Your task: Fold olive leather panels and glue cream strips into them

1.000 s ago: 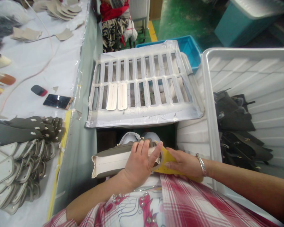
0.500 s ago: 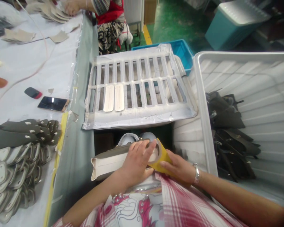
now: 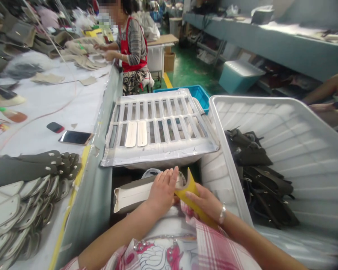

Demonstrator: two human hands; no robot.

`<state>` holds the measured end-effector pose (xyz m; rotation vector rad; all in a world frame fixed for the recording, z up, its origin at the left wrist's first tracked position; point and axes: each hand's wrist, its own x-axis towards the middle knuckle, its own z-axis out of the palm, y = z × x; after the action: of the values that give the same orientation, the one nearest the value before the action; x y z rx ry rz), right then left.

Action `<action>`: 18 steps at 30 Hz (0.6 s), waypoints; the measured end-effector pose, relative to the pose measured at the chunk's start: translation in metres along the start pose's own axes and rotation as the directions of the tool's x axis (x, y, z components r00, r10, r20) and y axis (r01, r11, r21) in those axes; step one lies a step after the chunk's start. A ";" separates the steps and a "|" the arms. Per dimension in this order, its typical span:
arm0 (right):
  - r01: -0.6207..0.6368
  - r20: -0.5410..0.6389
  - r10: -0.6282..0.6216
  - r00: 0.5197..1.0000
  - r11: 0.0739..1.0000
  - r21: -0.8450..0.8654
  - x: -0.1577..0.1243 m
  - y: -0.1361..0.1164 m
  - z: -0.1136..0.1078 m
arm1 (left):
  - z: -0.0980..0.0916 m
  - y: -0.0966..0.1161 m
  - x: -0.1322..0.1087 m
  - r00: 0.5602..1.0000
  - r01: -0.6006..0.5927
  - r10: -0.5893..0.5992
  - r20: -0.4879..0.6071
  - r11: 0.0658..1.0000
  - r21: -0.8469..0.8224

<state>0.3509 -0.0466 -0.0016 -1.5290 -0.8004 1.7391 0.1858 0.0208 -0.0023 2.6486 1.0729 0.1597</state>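
Note:
A dark olive bag piece with a cream side panel lies across my lap, its left end folded open. My left hand lies over its right part and grips it, the fingers close together on top and the thumb toward my body. In my right hand is a curved yellow sheet, its inner face pale, that reaches up against the bag's right end. The contact between sheet and bag is partly hidden by my left fingers.
Ahead stands a slotted white rack with two cream strips on it. A large white bin with dark bag pieces is at right. The left table holds a phone and stacked pieces. A co-worker sits beyond.
The view has tilted up and shows more of the room and the co-worker. My hands hold nearly the same pose on the bag and the yellow sheet.

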 end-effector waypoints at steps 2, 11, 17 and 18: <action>0.117 -0.054 -0.111 0.992 0.985 0.127 -0.005 -0.012 -0.007 | 0.002 -0.003 -0.004 1.000 0.007 -0.008 -0.021 1.000 -0.021; 0.588 -0.430 -0.430 0.794 0.722 0.366 0.072 -0.051 0.016 | 0.007 -0.012 -0.006 0.995 -0.054 0.052 -0.080 0.998 -0.029; 0.605 -0.447 -0.474 0.758 0.768 0.212 0.090 -0.038 0.025 | 0.007 -0.014 -0.004 0.994 -0.076 0.076 -0.073 0.997 0.010; 0.601 -0.454 -0.478 0.752 0.780 0.175 0.089 -0.035 0.027 | 0.007 -0.014 -0.003 0.994 -0.086 0.088 -0.067 0.996 0.024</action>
<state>0.3202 0.0459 -0.0207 -1.1986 -0.6421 1.0179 0.1761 0.0269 -0.0132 2.7288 0.9851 0.2600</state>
